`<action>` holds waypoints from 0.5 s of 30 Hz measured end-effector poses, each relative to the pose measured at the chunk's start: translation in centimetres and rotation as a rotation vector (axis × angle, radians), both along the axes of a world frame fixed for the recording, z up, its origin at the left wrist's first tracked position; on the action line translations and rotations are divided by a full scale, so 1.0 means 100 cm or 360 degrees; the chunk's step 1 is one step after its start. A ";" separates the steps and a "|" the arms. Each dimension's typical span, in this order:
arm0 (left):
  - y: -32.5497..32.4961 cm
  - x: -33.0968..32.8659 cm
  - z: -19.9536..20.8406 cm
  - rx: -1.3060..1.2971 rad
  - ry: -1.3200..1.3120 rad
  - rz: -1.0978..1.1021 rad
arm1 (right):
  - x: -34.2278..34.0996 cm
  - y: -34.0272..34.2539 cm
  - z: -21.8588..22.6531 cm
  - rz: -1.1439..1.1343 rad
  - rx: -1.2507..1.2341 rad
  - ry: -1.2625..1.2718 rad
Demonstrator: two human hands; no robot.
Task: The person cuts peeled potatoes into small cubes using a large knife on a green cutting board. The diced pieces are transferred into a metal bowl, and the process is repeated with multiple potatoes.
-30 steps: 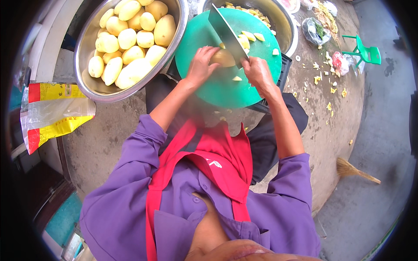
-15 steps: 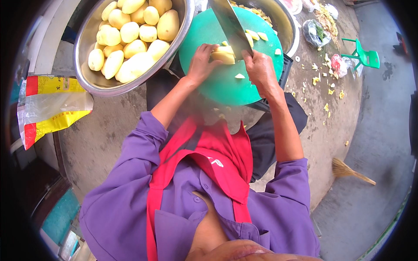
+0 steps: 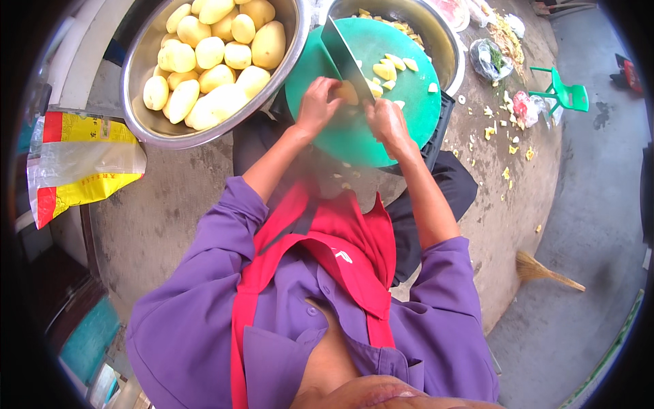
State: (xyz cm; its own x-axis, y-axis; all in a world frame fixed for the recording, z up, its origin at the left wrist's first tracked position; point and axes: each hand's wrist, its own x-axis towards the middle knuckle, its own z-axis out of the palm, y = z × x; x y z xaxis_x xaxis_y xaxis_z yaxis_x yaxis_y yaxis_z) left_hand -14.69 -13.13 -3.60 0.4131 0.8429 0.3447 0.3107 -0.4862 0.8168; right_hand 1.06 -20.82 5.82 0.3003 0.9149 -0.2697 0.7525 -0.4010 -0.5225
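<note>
My right hand [image 3: 390, 128] is closed round the handle of a wide cleaver [image 3: 346, 60], its blade slanting up and away over a round green cutting board [image 3: 417, 133]. To the left of the blade, my left hand [image 3: 317, 109] has its fingertips on a peeled potato piece [image 3: 348, 93], pressing it to the board. Several pale potato chunks [image 3: 385, 70] lie right of the blade. At the upper left, a large metal basin [image 3: 204, 140] holds many whole peeled potatoes [image 3: 211, 51].
Behind the board stands another metal basin [image 3: 455, 82] of cut pieces. A black crate [image 3: 439, 126] shows under the board. Peel scraps [image 3: 505, 174] dot the floor at right, near a green chair [image 3: 569, 92] and a straw broom [image 3: 538, 267]. A yellow-red bag [image 3: 85, 160] is at left.
My right hand and the cleaver have shifted left. Chunks that were by the blade now lie apart on its right, and the potato piece under my left fingers looks smaller.
</note>
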 end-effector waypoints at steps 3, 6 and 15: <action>0.002 -0.005 0.001 0.0044 -0.0016 0.0005 | 0.000 0.002 0.007 -0.0045 0.0035 0.0075; -0.004 -0.010 0.006 -0.0243 -0.0141 0.0105 | -0.002 0.000 0.027 -0.0039 0.0203 0.0120; -0.005 -0.016 0.002 0.0038 0.0137 0.0108 | -0.013 -0.012 0.022 -0.0226 0.0025 0.0502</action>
State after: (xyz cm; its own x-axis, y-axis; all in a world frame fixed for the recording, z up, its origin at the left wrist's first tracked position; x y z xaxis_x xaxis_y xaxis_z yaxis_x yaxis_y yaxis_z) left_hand -16.24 -13.65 -3.39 0.3845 0.8619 0.3305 0.4118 -0.4806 0.7742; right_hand -0.21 -22.01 8.03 0.3293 0.8747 -0.3556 0.4902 -0.4802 -0.7274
